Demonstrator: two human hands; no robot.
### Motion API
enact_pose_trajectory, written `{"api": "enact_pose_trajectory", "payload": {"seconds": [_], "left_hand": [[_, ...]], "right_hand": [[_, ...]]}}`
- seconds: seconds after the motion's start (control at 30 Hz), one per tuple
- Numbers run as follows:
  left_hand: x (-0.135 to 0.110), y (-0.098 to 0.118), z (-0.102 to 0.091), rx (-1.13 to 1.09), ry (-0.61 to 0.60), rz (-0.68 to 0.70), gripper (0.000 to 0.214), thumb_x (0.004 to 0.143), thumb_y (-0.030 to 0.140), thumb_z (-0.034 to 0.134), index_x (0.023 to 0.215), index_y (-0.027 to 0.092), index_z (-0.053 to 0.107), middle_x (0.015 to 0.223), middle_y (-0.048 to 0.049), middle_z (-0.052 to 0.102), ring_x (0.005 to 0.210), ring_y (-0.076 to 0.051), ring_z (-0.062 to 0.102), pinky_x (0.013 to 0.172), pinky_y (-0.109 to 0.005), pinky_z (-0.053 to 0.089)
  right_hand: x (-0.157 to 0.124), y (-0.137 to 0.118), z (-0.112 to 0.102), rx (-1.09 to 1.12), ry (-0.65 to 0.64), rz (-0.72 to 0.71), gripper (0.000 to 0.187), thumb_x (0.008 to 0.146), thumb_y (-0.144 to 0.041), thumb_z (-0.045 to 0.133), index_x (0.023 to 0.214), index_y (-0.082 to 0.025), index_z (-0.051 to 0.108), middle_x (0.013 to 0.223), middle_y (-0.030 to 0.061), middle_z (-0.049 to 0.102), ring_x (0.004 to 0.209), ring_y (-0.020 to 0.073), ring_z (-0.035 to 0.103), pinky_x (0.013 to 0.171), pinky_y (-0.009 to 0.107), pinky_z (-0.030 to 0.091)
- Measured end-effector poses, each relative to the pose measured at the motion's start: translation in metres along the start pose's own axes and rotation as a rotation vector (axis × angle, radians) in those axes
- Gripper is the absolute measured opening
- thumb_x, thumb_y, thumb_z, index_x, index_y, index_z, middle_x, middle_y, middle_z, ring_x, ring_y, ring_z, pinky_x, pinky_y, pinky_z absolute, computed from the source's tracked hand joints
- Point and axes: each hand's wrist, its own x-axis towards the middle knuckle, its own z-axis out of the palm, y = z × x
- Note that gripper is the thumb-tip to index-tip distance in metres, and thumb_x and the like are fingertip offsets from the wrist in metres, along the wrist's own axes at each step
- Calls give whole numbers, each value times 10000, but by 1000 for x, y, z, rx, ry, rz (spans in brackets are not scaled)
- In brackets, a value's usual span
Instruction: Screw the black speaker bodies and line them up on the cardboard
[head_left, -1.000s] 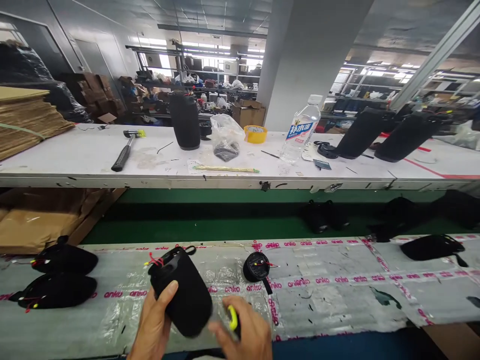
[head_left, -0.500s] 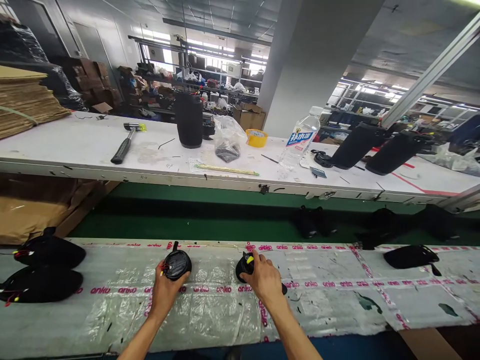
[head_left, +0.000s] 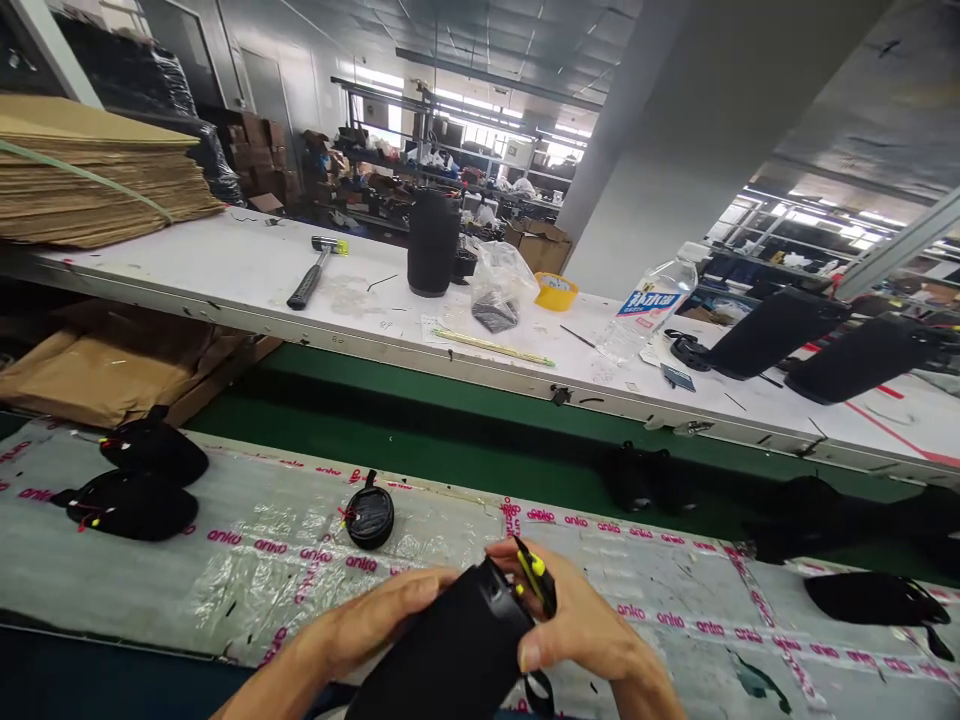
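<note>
A black, cloth-covered cylinder point(head_left: 450, 655), which looks like a portable speaker, is tilted close to me at the bottom of the view. My left hand point(head_left: 386, 612) lies along its left side, fingers partly hidden behind it. At its upper end, my right hand point(head_left: 574, 620) is curled, thumb on the rim. A black piece with yellow parts point(head_left: 537, 575) shows between its fingers; what it is I cannot tell. A black strap point(head_left: 538, 692) hangs beneath that hand. Apart from both hands, a round black piece point(head_left: 370, 516) with red wires rests on the plastic-covered surface point(head_left: 262, 590).
Two black wired cylinders point(head_left: 135, 503) lie left, another point(head_left: 874, 600) far right. On the white shelf point(head_left: 360, 335) are a hammer point(head_left: 319, 272), an upright black cylinder point(head_left: 433, 245), yellow tape point(head_left: 556, 291), a bottle point(head_left: 649, 305) and stacked cardboard point(head_left: 97, 180). A green gap point(head_left: 390, 430) separates shelf and surface.
My left hand has let go of the round black piece and moved to the cylinder. The cylinder has come nearer to me, tilted, with my right hand at its end. The view has shifted.
</note>
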Motion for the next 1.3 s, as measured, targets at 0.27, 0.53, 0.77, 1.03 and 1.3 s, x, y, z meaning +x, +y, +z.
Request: {"api": "enact_pose_trajectory", "payload": {"seconds": [0.27, 0.53, 0.77, 1.03, 1.3], "left_hand": [[-20, -18, 18, -383, -30, -116, 576, 731, 601, 779, 1138, 195, 751, 937, -88, 768, 822, -220, 696, 740, -290, 537], [-48, -3, 21, -275, 120, -139, 550, 759, 540, 773, 1217, 243, 708, 947, -72, 782, 873, -280, 707, 736, -323, 508], [-48, -1, 26, -198, 81, -115, 638, 725, 593, 768, 1262, 257, 695, 890, -51, 734, 831, -279, 662, 917, -423, 505], [-48, 1, 21, -105, 83, -109, 654, 728, 586, 773, 1273, 233, 689, 965, -83, 758, 924, -337, 692, 915, -467, 542], [-47, 2, 18, 15, -42, -68, 627, 798, 594, 719, 1316, 258, 611, 1090, -60, 700, 1079, -336, 612, 1075, -512, 422]], "right_hand": [[-25, 6, 32, -482, 542, 8, 477, 922, -615, 585, 1256, -275, 568, 1022, 26, 690, 942, 223, 655, 830, 316, 503], [-52, 27, 58, -1317, 273, -230, 159, 1000, -285, 471, 1119, -341, 560, 852, -61, 735, 678, 221, 750, 539, 303, 422], [-49, 29, 61, -1510, 249, -389, 86, 1064, -363, 433, 1065, -293, 483, 762, -76, 679, 570, 191, 712, 471, 336, 394], [-47, 26, 60, -1536, 241, -459, 54, 1049, -300, 500, 1025, -265, 466, 750, -67, 661, 572, 172, 702, 457, 338, 349], [-50, 29, 61, -1689, 253, -473, 236, 959, -316, 663, 1010, -250, 443, 711, -55, 621, 505, 188, 645, 417, 360, 294]]}}
